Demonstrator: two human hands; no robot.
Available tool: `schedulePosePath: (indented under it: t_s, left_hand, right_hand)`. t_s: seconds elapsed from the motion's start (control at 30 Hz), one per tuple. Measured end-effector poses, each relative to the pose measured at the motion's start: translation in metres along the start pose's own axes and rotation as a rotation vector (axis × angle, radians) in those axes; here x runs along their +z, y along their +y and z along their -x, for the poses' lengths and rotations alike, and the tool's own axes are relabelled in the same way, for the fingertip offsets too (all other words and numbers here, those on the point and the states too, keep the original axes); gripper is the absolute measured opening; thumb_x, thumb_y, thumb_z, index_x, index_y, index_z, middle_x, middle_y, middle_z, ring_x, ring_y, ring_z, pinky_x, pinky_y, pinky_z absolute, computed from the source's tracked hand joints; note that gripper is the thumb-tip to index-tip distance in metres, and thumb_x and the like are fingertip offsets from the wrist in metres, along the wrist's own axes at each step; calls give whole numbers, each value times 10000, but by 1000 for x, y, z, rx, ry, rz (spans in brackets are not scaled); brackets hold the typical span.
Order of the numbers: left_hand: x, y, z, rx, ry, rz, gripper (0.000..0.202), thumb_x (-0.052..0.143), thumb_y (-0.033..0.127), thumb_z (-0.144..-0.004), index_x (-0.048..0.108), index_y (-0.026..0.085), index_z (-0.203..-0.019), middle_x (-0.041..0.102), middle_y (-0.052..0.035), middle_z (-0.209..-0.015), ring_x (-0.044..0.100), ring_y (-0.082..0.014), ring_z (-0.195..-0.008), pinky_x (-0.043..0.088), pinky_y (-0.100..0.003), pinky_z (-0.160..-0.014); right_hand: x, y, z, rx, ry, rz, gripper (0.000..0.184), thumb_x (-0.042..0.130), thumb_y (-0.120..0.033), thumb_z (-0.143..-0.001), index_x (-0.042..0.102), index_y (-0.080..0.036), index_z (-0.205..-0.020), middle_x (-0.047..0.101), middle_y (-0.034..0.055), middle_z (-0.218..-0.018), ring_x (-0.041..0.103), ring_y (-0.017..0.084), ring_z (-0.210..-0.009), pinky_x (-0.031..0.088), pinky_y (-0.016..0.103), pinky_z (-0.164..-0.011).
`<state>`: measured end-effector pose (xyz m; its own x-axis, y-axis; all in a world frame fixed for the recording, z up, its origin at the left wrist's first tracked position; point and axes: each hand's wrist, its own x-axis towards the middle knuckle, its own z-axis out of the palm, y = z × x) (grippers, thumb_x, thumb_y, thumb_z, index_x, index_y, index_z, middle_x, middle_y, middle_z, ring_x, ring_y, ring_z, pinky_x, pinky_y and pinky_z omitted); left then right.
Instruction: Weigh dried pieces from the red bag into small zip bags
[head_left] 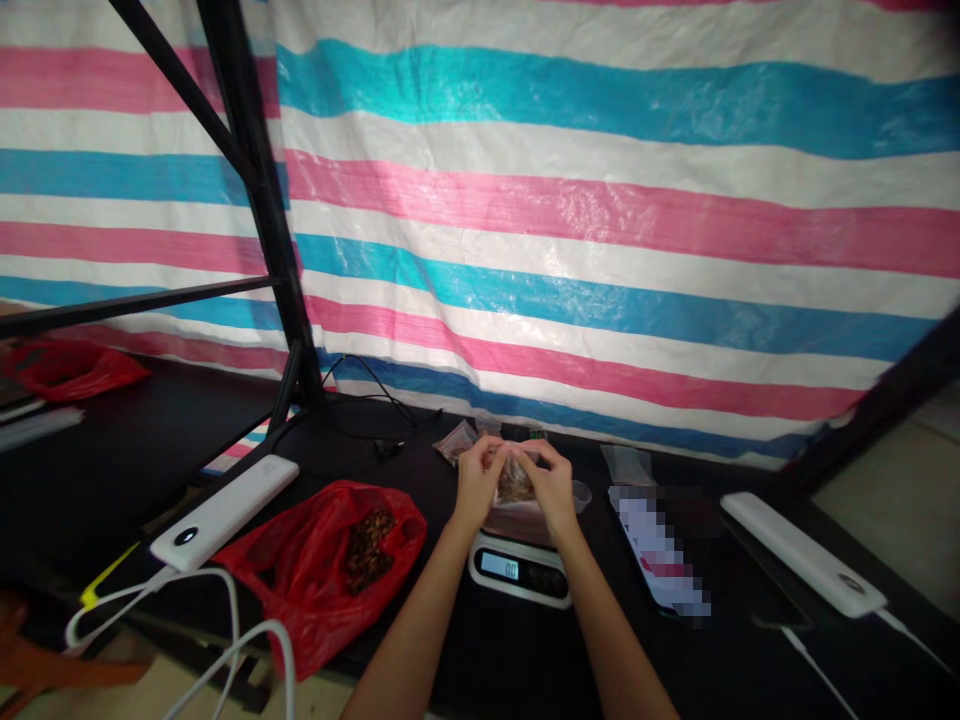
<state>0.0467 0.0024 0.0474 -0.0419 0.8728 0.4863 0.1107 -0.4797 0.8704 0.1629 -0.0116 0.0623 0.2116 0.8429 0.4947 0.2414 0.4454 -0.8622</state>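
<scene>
Left hand (pixel 477 482) and right hand (pixel 552 485) close together, both clamped by the fingertips on the top of a clear bag (pixel 515 490) with brown bits inside, perhaps for holding its mouth in order. Bag at the far part of a white scale (pixel 536 592); resting on it or lifted, impossible to tell. Display (pixel 499 568) turned to the near side, probably for easy reading. On the left, open red bag (pixel 300 545) with brown pieces (pixel 370 550), likely within easy reach. Small packet (pixel 455 440) at far left of the hands. On the tabletop (pixel 517 650) to the right, phone (pixel 652 545), apparently set aside.
</scene>
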Motion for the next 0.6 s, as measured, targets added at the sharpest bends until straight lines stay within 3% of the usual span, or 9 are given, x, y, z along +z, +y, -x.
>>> schedulePosePath:
  t_s: [0.3, 0.6]
  left_hand:
    - [-2, 5, 2, 16, 15, -65, 248, 483, 343, -818, 637, 148, -818, 652, -33, -739, 601, -152, -692, 443, -241, -646]
    - [-8, 6, 1, 21, 49, -101, 215, 486, 328, -818, 624, 163, -825, 648, -25, -719, 608, -153, -679, 452, -237, -631]
  right_hand:
    - [2, 4, 1, 25, 35, 51, 203, 660, -370, -667, 669, -168, -676, 618, 40, -698, 578, 184, -703, 468, 267, -575]
    - [-2, 5, -2, 60, 24, 5, 236, 609, -389, -697, 677, -163, -710, 664, 54, -728, 601, 199, -716, 484, 292, -603]
